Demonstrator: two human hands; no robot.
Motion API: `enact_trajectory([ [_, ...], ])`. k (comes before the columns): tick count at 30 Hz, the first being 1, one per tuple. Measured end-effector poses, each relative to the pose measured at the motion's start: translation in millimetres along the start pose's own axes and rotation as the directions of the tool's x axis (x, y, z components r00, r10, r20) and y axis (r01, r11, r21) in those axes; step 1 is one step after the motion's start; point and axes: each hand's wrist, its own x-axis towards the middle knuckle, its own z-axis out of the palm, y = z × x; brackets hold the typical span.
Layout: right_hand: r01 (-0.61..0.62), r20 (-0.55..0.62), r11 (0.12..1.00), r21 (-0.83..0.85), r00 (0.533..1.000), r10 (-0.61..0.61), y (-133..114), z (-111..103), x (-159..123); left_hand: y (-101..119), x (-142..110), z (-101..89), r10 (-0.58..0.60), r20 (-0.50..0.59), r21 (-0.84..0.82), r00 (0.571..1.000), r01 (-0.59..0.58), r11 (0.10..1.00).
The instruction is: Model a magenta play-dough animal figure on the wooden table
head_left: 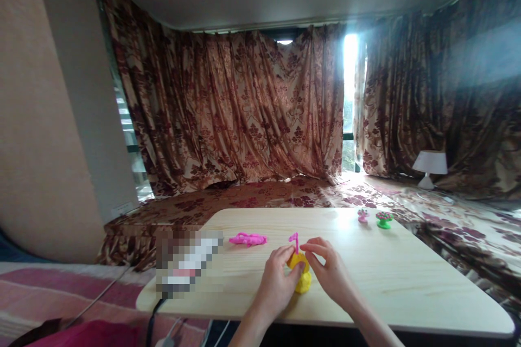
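Observation:
My left hand [279,276] is closed around a yellow clay-like figure [302,283], made of a rounded upper part over a lumpy lower part, and holds it just above the tabletop or on it; I cannot tell which. A thin pink clay-like strip [297,244] stands up from its top, bent over to the left at the upper end. My right hand [328,268] has its fingers bent in a pinch at the strip's right side, fingertips at its lower part. The fingers partly hide the yellow figure.
On the pale wooden table [407,276] lies a bright pink lump or packet [248,239]. Small pink [363,216] and green [383,220] stemmed pieces stand at the back right. A blurred-out item [189,263] with a black cable is on the left. A white lamp [430,165] stands beyond.

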Motion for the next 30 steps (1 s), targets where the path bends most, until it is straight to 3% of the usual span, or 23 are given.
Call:
enact_trajectory([
  [13,0.036,0.040,0.997,-0.074,0.999,-0.034,-10,5,-5,7,-2,-0.8,0.047,0.041,0.054,0.998,-0.049,0.997],
  [19,0.004,0.051,0.997,-0.078,0.999,0.000,-12,-7,14,9,-2,-3.9,0.072,0.064,0.064,0.995,-0.076,0.995],
  [24,-0.039,0.164,0.999,-0.031,0.986,0.043,-21,-10,31,11,-2,-3.7,0.091,0.073,0.052,0.993,-0.095,0.994],
  [30,-0.158,0.274,0.980,0.123,0.954,0.119,-23,-1,34,4,-5,-2.0,0.055,0.006,0.029,0.998,-0.055,0.998],
])
